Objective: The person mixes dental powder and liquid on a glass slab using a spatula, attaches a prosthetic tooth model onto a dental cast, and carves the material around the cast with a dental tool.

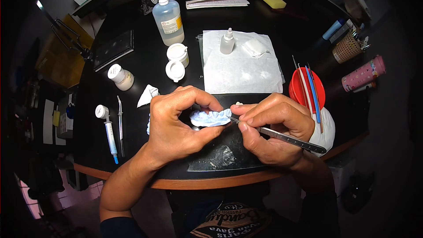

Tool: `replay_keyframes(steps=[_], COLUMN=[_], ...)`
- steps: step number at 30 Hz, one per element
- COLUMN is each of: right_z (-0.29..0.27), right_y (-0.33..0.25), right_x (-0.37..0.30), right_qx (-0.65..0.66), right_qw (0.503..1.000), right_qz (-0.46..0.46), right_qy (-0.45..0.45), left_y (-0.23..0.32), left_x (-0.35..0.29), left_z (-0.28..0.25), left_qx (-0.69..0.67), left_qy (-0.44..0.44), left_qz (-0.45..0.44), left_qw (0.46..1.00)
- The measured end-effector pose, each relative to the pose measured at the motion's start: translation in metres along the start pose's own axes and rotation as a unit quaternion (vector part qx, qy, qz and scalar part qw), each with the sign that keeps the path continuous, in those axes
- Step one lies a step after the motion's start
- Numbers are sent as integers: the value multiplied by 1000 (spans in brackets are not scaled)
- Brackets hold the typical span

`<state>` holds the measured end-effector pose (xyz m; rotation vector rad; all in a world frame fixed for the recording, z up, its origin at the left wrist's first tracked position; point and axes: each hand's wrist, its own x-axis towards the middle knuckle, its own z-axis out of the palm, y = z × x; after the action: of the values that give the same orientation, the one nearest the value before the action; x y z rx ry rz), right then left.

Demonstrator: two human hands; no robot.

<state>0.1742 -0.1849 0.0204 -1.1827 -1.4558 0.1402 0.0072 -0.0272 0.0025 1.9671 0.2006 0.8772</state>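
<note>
My left hand (176, 123) is closed around the edge of a pale blue dental cast (208, 118), thumb below and fingers above, with the tooth row facing up and right. My right hand (282, 121) grips a flat metal scalpel handle (293, 140) like a pen. Its tip meets the cast's right end, where the fingers partly hide the blade. Beneath the hands lies a dark glossy slab (222, 158) with whitish smears. A bit of another pale blue piece (148, 124) shows behind my left hand; most of it is hidden.
Left stand a syringe (110, 139), tweezers (120, 123), a jar (121, 78) and white pots (175, 70). Behind are a large bottle (168, 22) and a dropper bottle (227, 43) on white paper (238, 77). Thin tools cross a red dish (296, 89) beside white tissue (327, 128).
</note>
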Motion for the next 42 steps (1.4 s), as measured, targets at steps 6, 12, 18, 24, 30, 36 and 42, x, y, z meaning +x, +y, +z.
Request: replay_keyframes(steps=[6, 12, 18, 24, 30, 36, 42], right_z=[-2, 0, -6, -5, -4, 0, -3], right_y=[1, 2, -1, -1, 2, 0, 0], right_x=[0, 1, 1, 0, -1, 0, 0], right_qx=[0, 3, 6, 25, 15, -5, -1], right_qw=[1000, 1000, 1000, 1000, 1000, 1000, 1000], right_qz=[-9, -11, 1, 1, -20, -9, -11], right_qy=[-4, 7, -23, -13, -1, 12, -4], left_y=[-4, -6, -5, -6, -5, -5, -4], left_x=[1, -1, -1, 0, -1, 0, 0], left_z=[0, -1, 3, 4, 3, 3, 2], left_qx=[21, 15, -14, -25, -19, -19, -12], left_qy=[-19, -20, 3, 7, 2, 5, 2], left_qz=[37, 29, 6, 31, 25, 37, 23], left_qw=[999, 999, 1000, 999, 1000, 999, 1000])
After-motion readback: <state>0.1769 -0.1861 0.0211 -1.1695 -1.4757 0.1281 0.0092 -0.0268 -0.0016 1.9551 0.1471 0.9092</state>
